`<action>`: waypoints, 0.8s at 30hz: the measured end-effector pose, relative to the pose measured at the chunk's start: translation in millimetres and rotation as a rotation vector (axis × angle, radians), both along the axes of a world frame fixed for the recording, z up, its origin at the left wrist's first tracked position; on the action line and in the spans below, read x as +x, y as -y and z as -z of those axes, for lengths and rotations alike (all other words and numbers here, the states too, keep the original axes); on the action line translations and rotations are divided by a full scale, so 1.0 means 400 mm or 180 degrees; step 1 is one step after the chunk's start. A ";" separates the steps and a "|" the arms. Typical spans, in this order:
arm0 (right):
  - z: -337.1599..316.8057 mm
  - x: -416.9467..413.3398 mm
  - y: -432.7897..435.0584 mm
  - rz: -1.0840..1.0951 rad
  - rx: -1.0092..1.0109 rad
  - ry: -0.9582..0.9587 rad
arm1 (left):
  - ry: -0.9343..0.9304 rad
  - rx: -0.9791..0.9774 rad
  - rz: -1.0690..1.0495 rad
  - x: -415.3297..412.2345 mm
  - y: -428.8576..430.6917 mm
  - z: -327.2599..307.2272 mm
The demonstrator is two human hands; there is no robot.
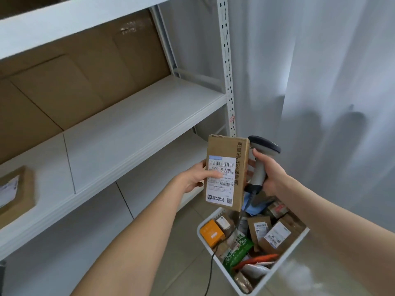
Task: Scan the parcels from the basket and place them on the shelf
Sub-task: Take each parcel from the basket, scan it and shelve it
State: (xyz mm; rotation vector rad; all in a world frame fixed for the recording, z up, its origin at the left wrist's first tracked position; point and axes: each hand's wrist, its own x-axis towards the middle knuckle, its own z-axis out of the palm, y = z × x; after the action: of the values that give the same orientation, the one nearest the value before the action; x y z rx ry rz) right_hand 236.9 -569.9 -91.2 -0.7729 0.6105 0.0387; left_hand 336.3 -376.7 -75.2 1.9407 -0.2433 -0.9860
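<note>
My left hand (197,175) grips a flat brown cardboard parcel (229,150) upright by its left edge, thumb across the white shipping label. My right hand (270,174) holds the handle of a grey barcode scanner (264,147), whose dark head sits just right of the parcel's top edge. Its black cable hangs down toward the floor. Below both hands stands a white basket (284,264) on the tiled floor, filled with several parcels and bags. The white metal shelf (132,133) is to the left, at hand height.
A brown parcel (15,190) with a label lies on the shelf at far left. Large cardboard sheets (85,82) line the back of the shelf. A perforated shelf post (227,67) rises at centre. A pale curtain (320,82) hangs on the right.
</note>
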 end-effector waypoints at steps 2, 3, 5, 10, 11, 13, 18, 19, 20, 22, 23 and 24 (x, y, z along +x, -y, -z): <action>-0.006 0.007 -0.009 -0.0052 -0.0051 0.0031 | 0.0053 -0.0092 -0.0068 -0.005 -0.015 -0.010; -0.008 0.012 -0.015 -0.0052 -0.0061 0.0057 | 0.0040 -0.0186 -0.0179 -0.008 -0.020 -0.017; -0.011 0.021 -0.027 -0.0069 -0.0068 0.0094 | 0.0025 -0.0355 -0.0498 -0.011 -0.032 -0.022; -0.028 0.025 -0.079 -0.0168 -0.0312 0.0107 | 0.0199 -0.0418 -0.1222 -0.030 -0.072 -0.030; -0.031 0.024 -0.093 -0.0200 -0.0345 0.0104 | 0.0218 -0.0410 -0.1300 -0.035 -0.080 -0.029; -0.035 0.020 -0.122 -0.0282 -0.0396 0.0112 | 0.0127 -0.0419 -0.1403 -0.044 -0.099 -0.029; -0.033 0.009 -0.154 -0.0526 -0.0682 0.0152 | -0.0327 -0.0346 -0.1064 -0.069 -0.160 -0.028; -0.033 0.005 -0.158 -0.0569 -0.0734 0.0132 | -0.0291 -0.0307 -0.1069 -0.076 -0.168 -0.025; -0.034 0.002 -0.161 -0.0590 -0.0777 0.0124 | -0.0236 -0.0293 -0.1146 -0.081 -0.174 -0.021; -0.040 -0.010 -0.168 -0.0545 -0.0899 0.0111 | -0.0153 -0.0347 -0.1430 -0.087 -0.183 -0.013; -0.041 -0.017 -0.170 -0.0499 -0.0970 0.0093 | -0.0127 -0.0388 -0.1567 -0.087 -0.185 -0.009; -0.041 -0.027 -0.172 -0.0492 -0.1045 0.0100 | -0.0106 -0.0430 -0.1673 -0.087 -0.187 -0.005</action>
State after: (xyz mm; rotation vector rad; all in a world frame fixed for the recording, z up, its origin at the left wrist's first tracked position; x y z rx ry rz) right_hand 226.2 -501.2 -75.0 -1.1363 0.5320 0.0693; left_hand 301.4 -301.9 -73.3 1.7331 0.2090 -0.6331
